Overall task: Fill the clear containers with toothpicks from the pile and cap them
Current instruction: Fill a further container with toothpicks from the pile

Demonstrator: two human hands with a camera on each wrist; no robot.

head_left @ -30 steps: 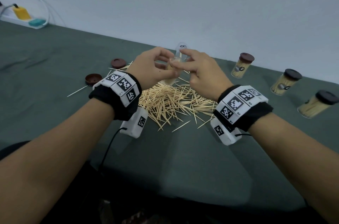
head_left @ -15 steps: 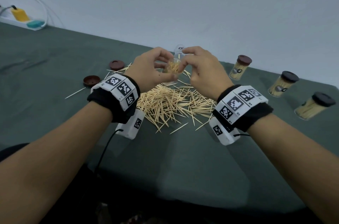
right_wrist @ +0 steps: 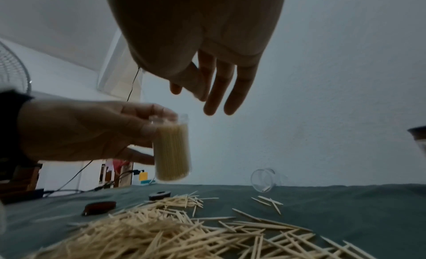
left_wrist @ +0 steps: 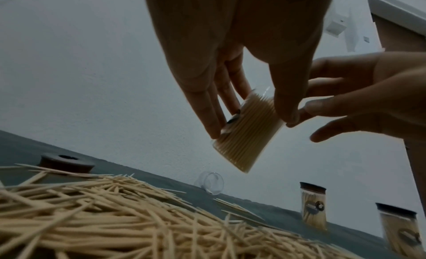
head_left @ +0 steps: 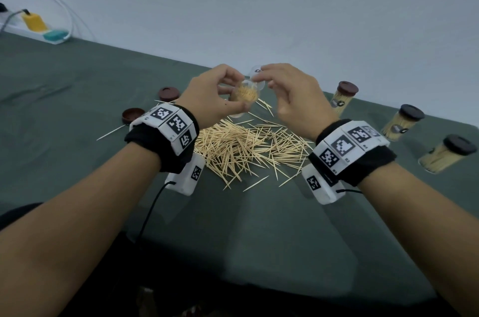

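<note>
Holding the filled container (head_left: 245,97) level above the pile of toothpicks (head_left: 248,146), near the centre of the head view, is what the step in hand seems to call for. It is clamped between the thumb and fingers of the left hand (head_left: 215,98), tilted and uncapped. The right hand (head_left: 293,98) hovers just beside its mouth with fingers loosely spread and nothing held; in the left wrist view one fingertip looks to touch the container, though contact cannot be confirmed. Judged from the packed sticks, filling looks close to done, so the ends should be tapped flush and a brown cap (head_left: 169,93) fetched from left of the pile. A second cap (head_left: 133,115) lies further left. An empty container (right_wrist: 264,180) is seen lying on its side behind. Three capped containers, the nearest (head_left: 343,97) among them, stand at the right. Whether any sticks stand proud of the rim cannot be made out, and the far side of the container is hidden by fingers.
</note>
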